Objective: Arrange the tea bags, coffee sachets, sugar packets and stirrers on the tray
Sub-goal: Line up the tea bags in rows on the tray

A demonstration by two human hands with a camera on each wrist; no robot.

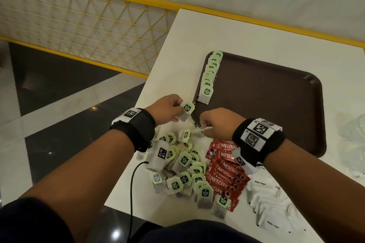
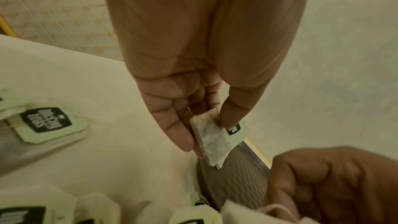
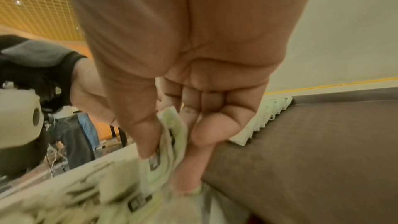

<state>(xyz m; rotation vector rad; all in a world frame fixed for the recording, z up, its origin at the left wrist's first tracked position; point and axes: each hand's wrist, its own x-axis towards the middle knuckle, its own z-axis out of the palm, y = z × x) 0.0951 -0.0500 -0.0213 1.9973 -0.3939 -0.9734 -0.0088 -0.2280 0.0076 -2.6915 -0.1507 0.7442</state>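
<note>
A brown tray [image 1: 266, 104] lies on the white table, with a row of green-tagged tea bags [image 1: 209, 77] along its left edge. My left hand [image 1: 169, 109] pinches one tea bag [image 1: 187, 110] [image 2: 213, 140] just off the tray's near left corner. My right hand [image 1: 215, 122] grips another tea bag [image 3: 172, 135] at the top of the loose tea bag pile [image 1: 181, 171]. Red Nescafe coffee sachets [image 1: 225, 171] lie right of the pile, under my right wrist. White sugar packets [image 1: 270, 201] sit at the near right. I see no stirrers.
A black cable [image 1: 132, 193] hangs over the table's near left edge. Crumpled clear plastic [image 1: 353, 136] lies right of the tray. A yellow mesh railing [image 1: 88, 25] runs beyond the table's left side, with dark floor below.
</note>
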